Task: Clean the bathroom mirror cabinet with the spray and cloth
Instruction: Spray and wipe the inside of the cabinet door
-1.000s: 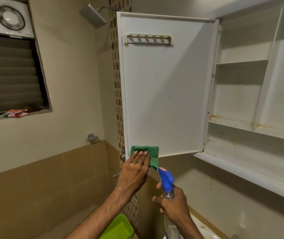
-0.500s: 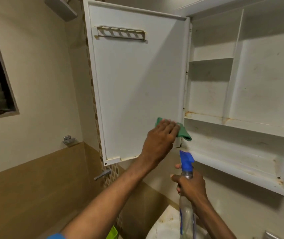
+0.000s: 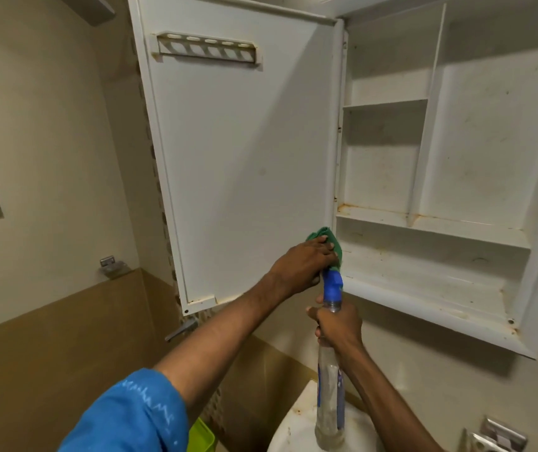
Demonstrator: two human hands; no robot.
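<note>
the cabinet (image 3: 476,243) is wide open, door (image 3: 245,158) swung out to the left so you see its plain white inner side with a slotted rack (image 3: 209,48) near the top. the left hand (image 3: 303,262) is pressed flat on a green cloth (image 3: 326,234), fingers together, right at the door's lower hinge-side corner where it meets the cabinet's bottom compartment. the cloth is bunched up and sticks out above and to the right of the fingertips, so most of it is under the palm; its right edge hangs down toward the cabinet's lower lip.

the right hand (image 3: 337,324) is just below that, fist wrapped round the neck of the spray (image 3: 329,386), holding it upright. the blue nozzle (image 3: 333,283) pokes up out of the fist and sits just beside the left hand's heel, overlapping the cloth's lower edge in this view. can't tell if a finger is on the trigger. the clear bottle body hangs down below the fist over a white sink (image 3: 297,429).

shelves inside are bare and have rusty brown stains along the edges. blue sleeve (image 3: 130,415) on the left arm, bit of a green basket (image 3: 201,435) at the bottom.
</note>
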